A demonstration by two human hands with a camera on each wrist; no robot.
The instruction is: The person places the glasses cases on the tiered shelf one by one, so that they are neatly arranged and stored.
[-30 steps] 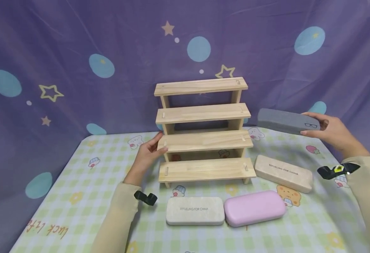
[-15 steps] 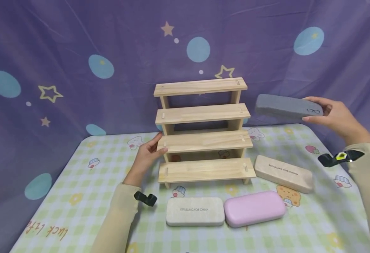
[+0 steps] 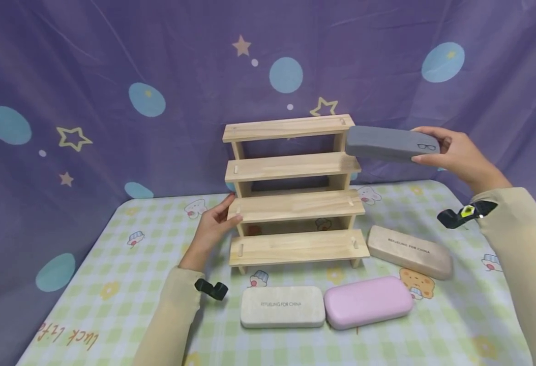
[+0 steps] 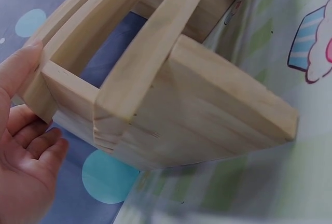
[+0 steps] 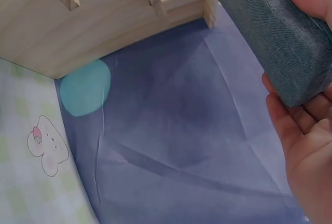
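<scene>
My right hand (image 3: 455, 152) grips the right end of a grey-blue glasses case (image 3: 387, 143), thumb on its front side and fingers behind. The case is in the air, its left end overlapping the right ends of the upper steps of a four-step wooden display shelf (image 3: 295, 205) in the head view. The right wrist view shows the cloth-like case (image 5: 270, 32) with fingers under its edge. My left hand (image 3: 210, 229) holds the left end of the shelf's second step from the bottom. In the left wrist view its thumb lies on the board, with the fingers (image 4: 39, 141) curled beneath.
A cream glasses case (image 3: 281, 306) and a pink one (image 3: 368, 302) lie side by side in front of the shelf. Right of it lies a beige case (image 3: 410, 252). A purple patterned curtain (image 3: 195, 66) hangs behind the checked tablecloth (image 3: 126, 284).
The right hand has lifted the grey-blue glasses case higher, then carried it left to the shelf's upper steps. The left hand stays at the shelf's edge.
</scene>
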